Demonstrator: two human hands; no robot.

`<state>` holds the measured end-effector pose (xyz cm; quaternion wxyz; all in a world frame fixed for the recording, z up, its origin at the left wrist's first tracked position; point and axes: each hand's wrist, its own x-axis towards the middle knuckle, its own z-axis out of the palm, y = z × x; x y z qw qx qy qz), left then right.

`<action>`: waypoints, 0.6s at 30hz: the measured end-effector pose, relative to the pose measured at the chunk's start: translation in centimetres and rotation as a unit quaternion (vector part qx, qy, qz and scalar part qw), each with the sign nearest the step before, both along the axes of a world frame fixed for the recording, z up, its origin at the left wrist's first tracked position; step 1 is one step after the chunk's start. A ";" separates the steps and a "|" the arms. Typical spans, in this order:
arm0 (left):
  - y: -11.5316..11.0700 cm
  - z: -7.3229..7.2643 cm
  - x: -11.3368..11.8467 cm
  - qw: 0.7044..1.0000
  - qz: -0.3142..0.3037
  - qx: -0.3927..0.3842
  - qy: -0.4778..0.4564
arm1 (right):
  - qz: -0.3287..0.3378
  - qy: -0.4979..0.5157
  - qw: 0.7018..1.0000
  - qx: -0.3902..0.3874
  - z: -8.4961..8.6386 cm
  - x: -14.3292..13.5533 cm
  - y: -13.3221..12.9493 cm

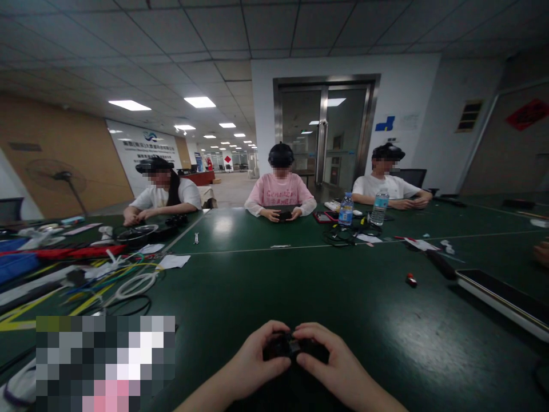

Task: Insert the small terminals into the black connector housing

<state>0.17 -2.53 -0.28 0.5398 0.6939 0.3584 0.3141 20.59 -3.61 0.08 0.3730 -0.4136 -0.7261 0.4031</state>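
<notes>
Near the front edge of the dark green table (pixel 240 286), a small black object (pixel 293 345) sits between my two hands. My left hand (pixel 259 356) curls round its left side, with the thumb below and the fingers above. On the right side, my right hand (pixel 326 356) holds it the same way, fingertips on top and thumb underneath. The fingertips of both hands nearly meet over it. Its details are dark and partly covered by the fingers.
Cables (pixel 137 285), papers (pixel 175 261) and a blue bin (pixel 18 266) crowd the left. Two bottles (pixel 345 210) stand ahead, right of centre. A small red and black item (pixel 411 280) and a flat black-topped device (pixel 506 297) lie right. Three people sit opposite.
</notes>
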 end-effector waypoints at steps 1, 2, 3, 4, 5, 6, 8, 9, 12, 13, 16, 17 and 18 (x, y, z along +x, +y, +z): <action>0.0 0.0 0.0 1.000 0.000 -0.001 0.003 | -0.001 0.001 1.000 -0.004 0.1 0.0 0.0; 0.0 0.0 -0.1 1.000 0.001 -0.002 0.007 | -0.001 0.002 1.000 -0.007 0.1 0.0 -0.1; 0.0 -0.1 -0.1 1.000 0.002 -0.004 0.009 | -0.001 0.004 1.000 -0.009 0.2 0.0 -0.1; 0.1 -0.3 -0.1 1.000 0.001 -0.007 0.009 | 0.001 0.005 1.000 -0.010 0.2 0.0 -0.1; 0.1 -0.4 -0.2 1.000 -0.001 -0.011 0.007 | 0.002 0.006 1.000 -0.008 0.2 -0.1 -0.1; 0.2 -0.6 -0.2 1.000 -0.004 -0.016 0.003 | 0.001 0.008 1.000 -0.006 0.2 -0.1 -0.1; 0.3 -0.9 -0.3 1.000 -0.011 -0.024 -0.012 | 0.002 0.011 1.000 -0.004 0.2 -0.1 -0.1; 0.3 -1.0 -0.3 0.999 -0.012 -0.028 -0.018 | 0.001 0.011 1.000 -0.005 0.2 -0.1 -0.1; 0.3 -1.1 -0.3 0.999 -0.009 -0.029 -0.017 | -0.003 0.007 1.000 -0.006 0.2 -0.2 0.0; 0.3 -1.1 -0.2 1.000 -0.009 -0.027 -0.011 | -0.004 0.007 1.000 -0.004 0.2 -0.2 0.0; 0.3 -0.9 -0.1 1.000 -0.009 -0.020 -0.001 | -0.001 0.011 1.000 0.002 0.1 -0.2 0.0; 0.3 -0.9 0.0 1.000 -0.008 -0.018 -0.001 | -0.001 0.012 1.000 0.002 0.1 -0.1 0.0; 0.3 -0.8 0.0 1.000 -0.007 -0.017 -0.003 | -0.001 0.013 1.000 0.001 0.1 -0.1 0.0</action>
